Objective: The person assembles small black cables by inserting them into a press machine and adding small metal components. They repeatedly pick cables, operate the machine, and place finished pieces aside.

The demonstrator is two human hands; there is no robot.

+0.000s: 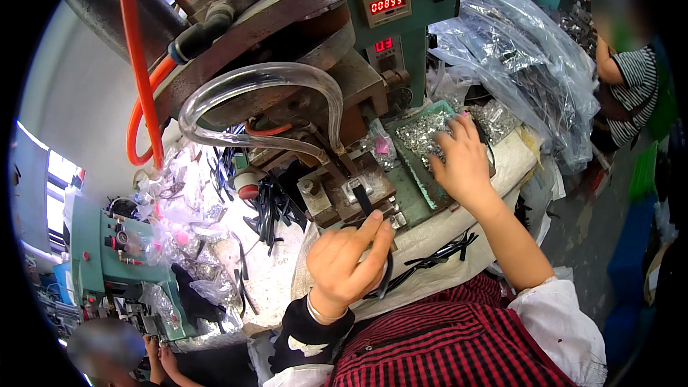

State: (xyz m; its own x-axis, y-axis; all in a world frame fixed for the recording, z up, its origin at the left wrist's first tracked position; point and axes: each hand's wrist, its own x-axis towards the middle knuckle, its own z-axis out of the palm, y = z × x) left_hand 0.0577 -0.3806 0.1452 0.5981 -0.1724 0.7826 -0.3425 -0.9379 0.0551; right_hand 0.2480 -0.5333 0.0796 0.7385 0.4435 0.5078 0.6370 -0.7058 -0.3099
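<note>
My left hand (345, 261) is closed on a black strap (363, 199) just in front of the press. The strap's far end lies in the small metal die (358, 188), and its tail hangs down behind my fingers. Over at the right, my right hand (464, 165) reaches over a green tray (434, 199) that holds many small shiny metal pieces (421, 135). Its fingers are bent and apart, with the tips at the pieces; I see nothing held between them.
Above the die stands the press with a bent clear tube (261, 72) and an orange hose (134, 64). A red button (248, 191) sits left of the die. Black straps (272, 211) lie left and in front (441, 249). Clear plastic sheeting (516, 64) fills the right; other people work nearby.
</note>
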